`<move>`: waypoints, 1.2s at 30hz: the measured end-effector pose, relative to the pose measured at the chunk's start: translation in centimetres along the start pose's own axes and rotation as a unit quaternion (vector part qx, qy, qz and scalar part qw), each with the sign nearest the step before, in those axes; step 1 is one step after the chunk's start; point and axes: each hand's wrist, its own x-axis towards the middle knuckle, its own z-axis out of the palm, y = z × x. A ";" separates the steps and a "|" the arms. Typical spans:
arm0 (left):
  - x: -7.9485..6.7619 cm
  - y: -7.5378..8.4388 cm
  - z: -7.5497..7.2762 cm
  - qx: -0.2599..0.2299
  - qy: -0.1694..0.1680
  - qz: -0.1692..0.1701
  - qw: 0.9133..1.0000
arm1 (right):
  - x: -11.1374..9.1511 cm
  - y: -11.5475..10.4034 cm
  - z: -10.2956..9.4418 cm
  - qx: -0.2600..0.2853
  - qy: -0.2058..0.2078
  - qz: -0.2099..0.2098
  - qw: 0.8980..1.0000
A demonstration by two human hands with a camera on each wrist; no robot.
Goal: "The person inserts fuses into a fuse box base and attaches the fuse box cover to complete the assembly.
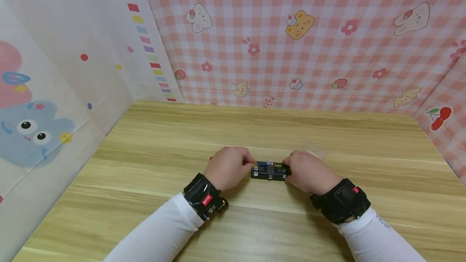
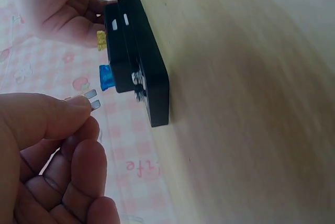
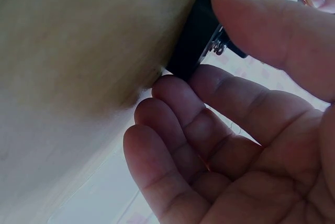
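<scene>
A black fuse block [image 1: 270, 177] lies on the table between the two hands, with screw terminals [image 2: 137, 80] at its end. A blue blade fuse [image 2: 107, 77] and a yellow blade fuse [image 2: 101, 41] stick up from its top. Between thumb and index finger, my left hand [image 1: 227, 168] pinches another blade fuse [image 2: 93, 100], its two metal prongs pointing toward the block and apart from it in the left wrist view. My right hand [image 1: 311, 172] grips the block's right end, thumb on one side and fingertips on the other.
On the wood-grain table [image 1: 164, 132], a clear plastic piece [image 1: 316, 151] lies just behind the right hand. A small red thing [image 1: 210, 158] peeks out beside the left hand. Patterned cloth [image 1: 276, 60] hangs along the back and sides.
</scene>
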 end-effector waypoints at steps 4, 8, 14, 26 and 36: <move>0.1 0.4 0.2 0.001 0.003 0.010 1.000 | 0.0 0.0 0.0 0.000 -0.003 0.005 1.000; 0.1 0.7 0.5 -0.002 -0.004 0.008 1.000 | 0.1 0.0 0.0 0.004 -0.006 0.009 1.000; 0.2 1.1 1.0 0.011 -0.007 0.015 1.000 | 0.1 0.0 0.0 0.006 -0.006 0.007 1.000; 0.5 1.7 1.3 0.012 -0.016 0.005 1.000 | 0.1 0.0 0.0 0.015 -0.005 0.005 1.000; 0.7 1.9 1.4 0.009 -0.021 0.011 1.000 | 0.1 0.0 0.0 0.016 -0.007 0.010 1.000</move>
